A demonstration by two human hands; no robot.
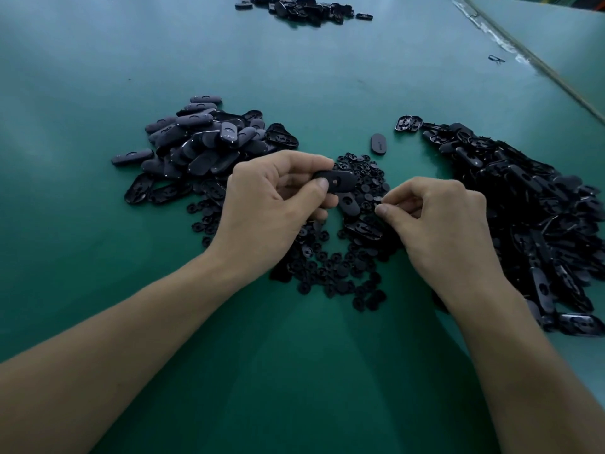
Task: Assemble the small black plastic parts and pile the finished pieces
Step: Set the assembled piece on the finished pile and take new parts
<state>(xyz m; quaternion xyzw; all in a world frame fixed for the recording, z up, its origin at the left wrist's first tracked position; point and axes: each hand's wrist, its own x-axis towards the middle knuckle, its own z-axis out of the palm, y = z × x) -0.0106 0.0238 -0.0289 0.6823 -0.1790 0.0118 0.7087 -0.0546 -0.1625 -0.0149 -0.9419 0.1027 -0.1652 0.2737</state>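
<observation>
Left hand (278,204) pinches oval black shell (342,181) between thumb and forefinger, above middle of green counter (294,381). Right hand (435,221), fingers curled, pinches small round part (377,199) just right of shell, not touching it. Scatter of round parts (337,270) beneath both hands. Heap of closed oval pieces (199,139) far left. Larger heap of open shells (530,208) right. Lone oval piece (378,144) between heaps. Another pile (301,8) at far edge.
</observation>
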